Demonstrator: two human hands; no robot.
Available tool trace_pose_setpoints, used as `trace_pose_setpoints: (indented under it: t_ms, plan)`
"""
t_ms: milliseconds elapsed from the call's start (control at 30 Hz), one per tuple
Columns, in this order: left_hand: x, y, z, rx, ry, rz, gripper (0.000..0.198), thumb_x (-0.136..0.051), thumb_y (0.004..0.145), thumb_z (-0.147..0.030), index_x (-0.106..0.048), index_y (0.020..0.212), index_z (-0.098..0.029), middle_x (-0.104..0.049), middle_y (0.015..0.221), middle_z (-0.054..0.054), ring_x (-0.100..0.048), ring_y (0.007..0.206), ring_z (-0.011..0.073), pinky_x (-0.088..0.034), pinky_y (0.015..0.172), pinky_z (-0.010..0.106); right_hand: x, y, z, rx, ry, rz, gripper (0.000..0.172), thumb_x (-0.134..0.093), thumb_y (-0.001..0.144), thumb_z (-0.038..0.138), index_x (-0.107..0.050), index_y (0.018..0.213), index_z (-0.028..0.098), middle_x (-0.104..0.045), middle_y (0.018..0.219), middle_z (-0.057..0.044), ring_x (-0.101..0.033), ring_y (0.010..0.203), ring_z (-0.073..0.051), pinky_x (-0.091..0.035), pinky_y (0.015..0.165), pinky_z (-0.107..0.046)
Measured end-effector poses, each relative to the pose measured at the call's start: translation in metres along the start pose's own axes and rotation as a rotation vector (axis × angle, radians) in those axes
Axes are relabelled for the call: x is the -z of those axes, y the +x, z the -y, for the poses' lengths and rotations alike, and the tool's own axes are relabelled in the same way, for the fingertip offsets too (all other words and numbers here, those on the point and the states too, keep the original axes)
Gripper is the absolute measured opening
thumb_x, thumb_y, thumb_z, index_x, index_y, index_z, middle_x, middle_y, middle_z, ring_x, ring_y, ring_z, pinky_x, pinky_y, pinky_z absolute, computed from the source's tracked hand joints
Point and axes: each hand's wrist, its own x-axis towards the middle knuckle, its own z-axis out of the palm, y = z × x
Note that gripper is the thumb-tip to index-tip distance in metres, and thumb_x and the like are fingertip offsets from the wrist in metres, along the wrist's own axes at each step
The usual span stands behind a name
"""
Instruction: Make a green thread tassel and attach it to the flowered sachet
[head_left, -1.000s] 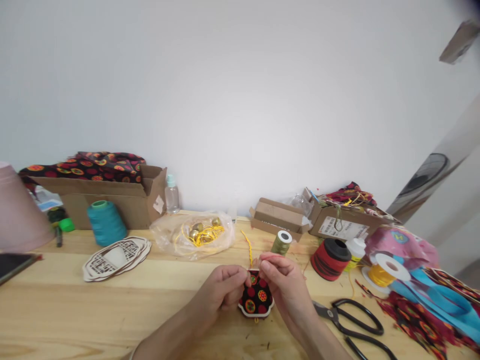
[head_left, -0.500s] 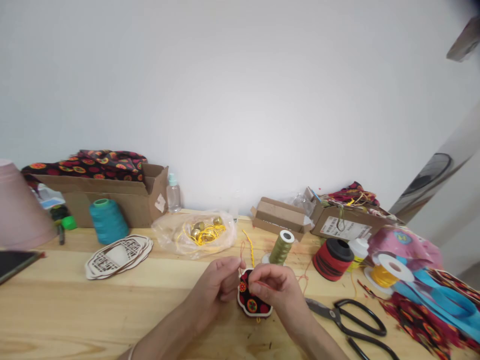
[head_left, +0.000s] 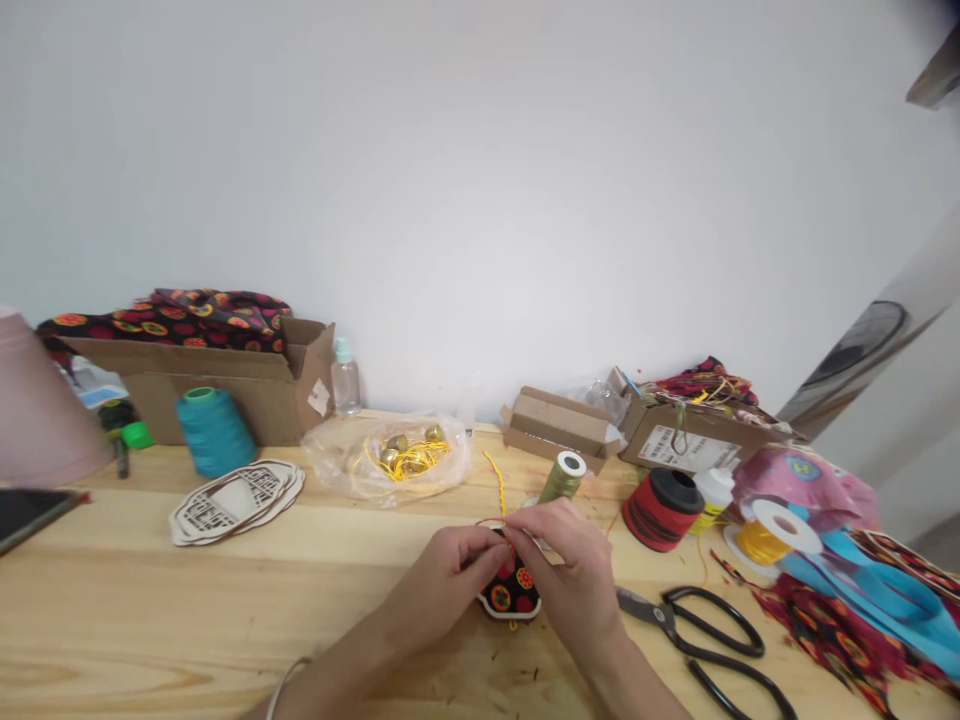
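Observation:
A small scalloped plaque (head_left: 511, 594), pale-rimmed and faced with dark flower-patterned fabric, lies on the table between my hands. Its upper part is covered by my fingers. My left hand (head_left: 461, 572) is closed at its upper left, thumb and forefinger pinching the thin red thread (head_left: 489, 521). Across from it, my right hand (head_left: 574, 570) pinches the same thread at the plaque's top, fingertips close to the left ones. A loop of thread shows above the fingers. From the top edge a twisted yellow cord (head_left: 496, 480) runs away from me; a small yellow loop pokes out at the bottom.
Black-handled scissors (head_left: 697, 630) lie to the right, with a green thread spool (head_left: 562, 477) and a red-black spool (head_left: 663, 510) behind. A plastic bag of bells (head_left: 390, 460), stacked wooden plaques (head_left: 238, 503) and a teal thread cone (head_left: 215, 433) stand left. Cardboard boxes (head_left: 217, 385) line the wall.
My hands have come together over the plaque's top, hiding more of it. The upright thread loop by my left fingers now lies low across the top. The view has shifted slightly.

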Motion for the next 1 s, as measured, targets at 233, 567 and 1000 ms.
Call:
trace_pose_setpoints:
  t_ms: [233, 567, 1000]
  plan:
    - [0.001, -0.003, -0.001, -0.022, 0.154, 0.011, 0.029, -0.04, 0.083, -0.032, -0.06, 0.073, -0.014, -0.06, 0.069, 0.0, -0.053, 0.066, 0.013, -0.04, 0.061, 0.022, -0.004, -0.001, -0.012, -0.14, -0.019, 0.156, 0.011, -0.055, 0.076, 0.014, -0.065, 0.074, 0.018, -0.065, 0.069, -0.003, -0.056, 0.067, -0.015, -0.044, 0.061, -0.026]
    - [0.003, -0.001, -0.001, -0.052, 0.222, -0.053, 0.033, -0.037, 0.084, -0.036, -0.06, 0.072, -0.014, -0.059, 0.067, 0.0, -0.051, 0.064, 0.0127, -0.039, 0.06, 0.021, -0.005, -0.002, -0.012, -0.334, 0.164, 0.277, 0.014, -0.052, 0.077, 0.018, -0.066, 0.079, 0.017, -0.064, 0.074, -0.004, -0.058, 0.071, -0.015, -0.046, 0.065, -0.026]
    - [0.006, 0.0, -0.002, -0.067, 0.181, -0.118, 0.031, -0.036, 0.084, -0.034, -0.06, 0.078, -0.016, -0.062, 0.074, 0.001, -0.054, 0.072, 0.0152, -0.041, 0.066, 0.023, -0.003, 0.001, -0.009, -0.118, 0.145, 0.269, 0.018, -0.051, 0.078, 0.014, -0.066, 0.086, 0.019, -0.065, 0.078, -0.005, -0.059, 0.072, -0.015, -0.048, 0.064, -0.024]
